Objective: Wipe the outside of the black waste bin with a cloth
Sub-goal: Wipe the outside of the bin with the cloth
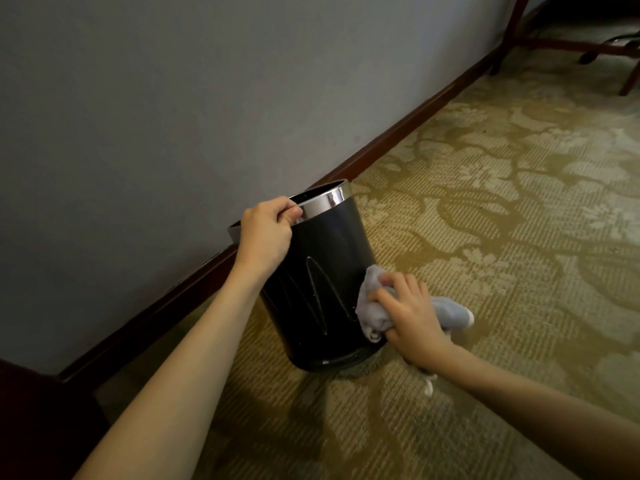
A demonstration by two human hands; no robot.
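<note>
Here the bin [322, 271], black with a shiny chrome rim [323, 199], stands on the carpet [502, 209] close to the wall [156, 116], tilted so its top leans toward the wall and its base lifts slightly on the near right side. Wet zigzag streaks show on its side. The left hand [266, 233] grips the rim, fingers curled over the edge with the thumb outside. The right hand [410, 313] presses a grey cloth [374, 306] against the bin's lower right side, fingers bent and clamped on the bunched fabric; one end of the cloth trails out past the hand. A dark wooden skirting [398, 136] runs along the wall. Reddish furniture legs [509, 36] stand far off at the upper right.
</note>
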